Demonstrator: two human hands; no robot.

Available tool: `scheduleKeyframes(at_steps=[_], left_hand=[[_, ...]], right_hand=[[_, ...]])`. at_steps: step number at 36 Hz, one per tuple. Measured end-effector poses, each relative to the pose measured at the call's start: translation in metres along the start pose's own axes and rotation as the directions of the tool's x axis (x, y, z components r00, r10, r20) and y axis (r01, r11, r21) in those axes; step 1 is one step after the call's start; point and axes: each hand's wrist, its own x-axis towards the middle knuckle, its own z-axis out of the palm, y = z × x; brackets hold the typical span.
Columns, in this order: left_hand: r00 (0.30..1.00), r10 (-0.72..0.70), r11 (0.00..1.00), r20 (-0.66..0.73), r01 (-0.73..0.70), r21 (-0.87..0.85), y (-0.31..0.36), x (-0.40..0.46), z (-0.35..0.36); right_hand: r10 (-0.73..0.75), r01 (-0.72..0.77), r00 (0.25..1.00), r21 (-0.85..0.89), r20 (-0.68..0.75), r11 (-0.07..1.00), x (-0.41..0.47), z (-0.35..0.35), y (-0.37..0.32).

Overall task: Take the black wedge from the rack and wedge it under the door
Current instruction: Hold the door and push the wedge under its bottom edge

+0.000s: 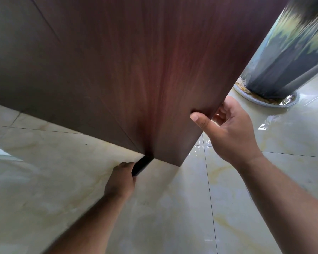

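Note:
A dark reddish-brown wooden door (136, 70) fills the upper part of the view, its bottom edge just above the floor. The black wedge (140, 165) lies on the floor with its far end under the door's bottom edge. My left hand (120, 178) is closed around the near end of the wedge. My right hand (228, 129) grips the door's free vertical edge, thumb on the near face and fingers behind it. The rack is out of view.
Glossy pale marble-look floor tiles (173, 208) spread under everything. A dark round column (286, 57) with a metal base ring (264, 102) stands at the upper right, close behind the door's edge.

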Motion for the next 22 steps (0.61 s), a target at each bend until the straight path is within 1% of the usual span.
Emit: scheduleKeyframes(at_steps=[7,22], left_hand=[[0.999,0.004,0.999,0.042,-0.002,-0.038,0.008,-0.005,0.005],[1.0,-0.013,1.0,0.029,0.014,-0.018,0.012,-0.007,0.006]], right_hand=[[0.008,-0.008,1.0,-0.008,-0.007,1.0,-0.001,0.0,-0.001],[0.01,-0.01,1.0,-0.026,0.001,1.0,-0.001,-0.001,-0.002]])
